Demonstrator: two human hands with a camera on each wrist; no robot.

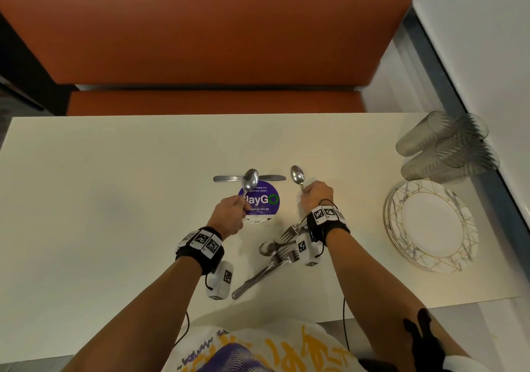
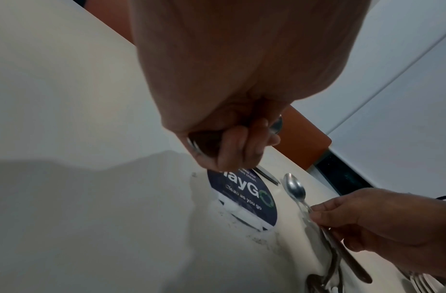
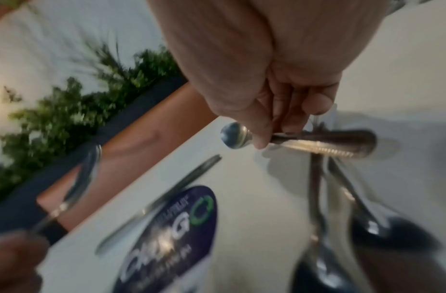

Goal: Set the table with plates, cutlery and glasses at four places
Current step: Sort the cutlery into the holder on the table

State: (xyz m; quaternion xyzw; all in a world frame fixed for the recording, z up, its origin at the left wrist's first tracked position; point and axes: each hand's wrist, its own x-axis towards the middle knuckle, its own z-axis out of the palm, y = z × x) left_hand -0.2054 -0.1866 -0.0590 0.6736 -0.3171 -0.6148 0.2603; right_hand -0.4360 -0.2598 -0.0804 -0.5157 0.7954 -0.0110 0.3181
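Observation:
My left hand [image 1: 231,214] grips a spoon [image 1: 249,180] by its handle, bowl raised over a purple round sticker [image 1: 265,202]; in the left wrist view its curled fingers [image 2: 235,146] wrap the handle. My right hand [image 1: 317,192] pinches a second spoon [image 1: 298,175] by the handle, bowl pointing away from me; the right wrist view shows that spoon [image 3: 235,137] under the thumb. A knife [image 1: 226,178] lies crosswise beyond the sticker. A heap of forks and spoons [image 1: 275,252] lies under my right wrist. Stacked plates [image 1: 430,225] and several glasses [image 1: 447,147] stand at the right.
The cream table [image 1: 114,199] ends at an orange bench [image 1: 200,41] on the far side. The plates and glasses sit close to the right edge, by a white wall [image 1: 487,41]. Green plants [image 3: 66,107] show behind the bench in the right wrist view.

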